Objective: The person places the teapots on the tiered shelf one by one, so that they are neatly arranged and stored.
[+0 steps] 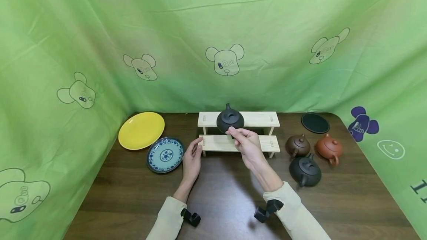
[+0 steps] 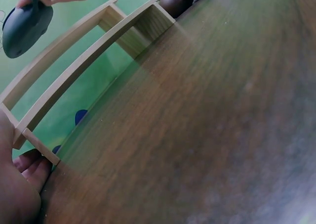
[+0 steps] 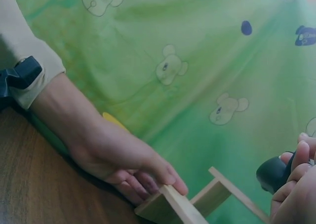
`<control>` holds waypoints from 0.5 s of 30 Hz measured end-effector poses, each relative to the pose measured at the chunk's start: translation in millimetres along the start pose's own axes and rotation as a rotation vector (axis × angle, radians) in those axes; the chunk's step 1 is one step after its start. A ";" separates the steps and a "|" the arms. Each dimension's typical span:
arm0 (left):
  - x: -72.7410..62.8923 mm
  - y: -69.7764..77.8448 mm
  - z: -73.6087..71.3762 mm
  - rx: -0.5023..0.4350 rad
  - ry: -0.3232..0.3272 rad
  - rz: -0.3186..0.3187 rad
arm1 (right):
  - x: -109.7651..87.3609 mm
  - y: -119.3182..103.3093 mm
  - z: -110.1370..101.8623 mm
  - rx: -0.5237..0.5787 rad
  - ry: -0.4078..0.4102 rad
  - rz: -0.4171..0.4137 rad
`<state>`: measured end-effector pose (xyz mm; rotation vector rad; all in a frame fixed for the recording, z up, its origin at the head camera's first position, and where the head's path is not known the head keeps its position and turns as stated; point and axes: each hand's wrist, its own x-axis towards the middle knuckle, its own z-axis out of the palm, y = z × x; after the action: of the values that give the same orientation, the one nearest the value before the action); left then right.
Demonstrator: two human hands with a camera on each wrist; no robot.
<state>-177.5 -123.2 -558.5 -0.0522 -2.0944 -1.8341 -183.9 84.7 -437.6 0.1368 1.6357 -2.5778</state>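
Observation:
By its handle, between thumb and fingers, my right hand (image 1: 248, 145) holds a small black teapot (image 1: 230, 119). It is raised over the two-tier wooden shelf stand, its spout pointing away from me; the left wrist view shows the teapot (image 2: 27, 26) above the boards. My left hand (image 1: 192, 160) grips the left end of the lower shelf (image 1: 218, 143), index finger on the board's corner. Seen from the right wrist, the left hand (image 3: 126, 155) has its other fingers bent beside the end panel. The upper shelf (image 1: 258, 119) is behind, partly covered by the teapot.
Right of the stand are a dark brown teapot (image 1: 298, 145), a reddish-brown teapot (image 1: 328, 148) and another black teapot (image 1: 305, 171). A round black plate (image 1: 315, 123) lies behind them. Leftward lie a yellow plate (image 1: 141, 130) and a blue patterned plate (image 1: 165, 155). Green cloth (image 1: 186, 92) surrounds the table's back and sides.

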 end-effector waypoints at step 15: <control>9.1 -29.6 0.5 -0.009 -0.003 -0.084 | 15.8 21.9 13.1 0.037 0.008 0.002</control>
<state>-193.8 -129.3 -584.1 0.0317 -2.1207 -1.8920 -197.4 63.1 -453.7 0.1512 1.5904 -2.6097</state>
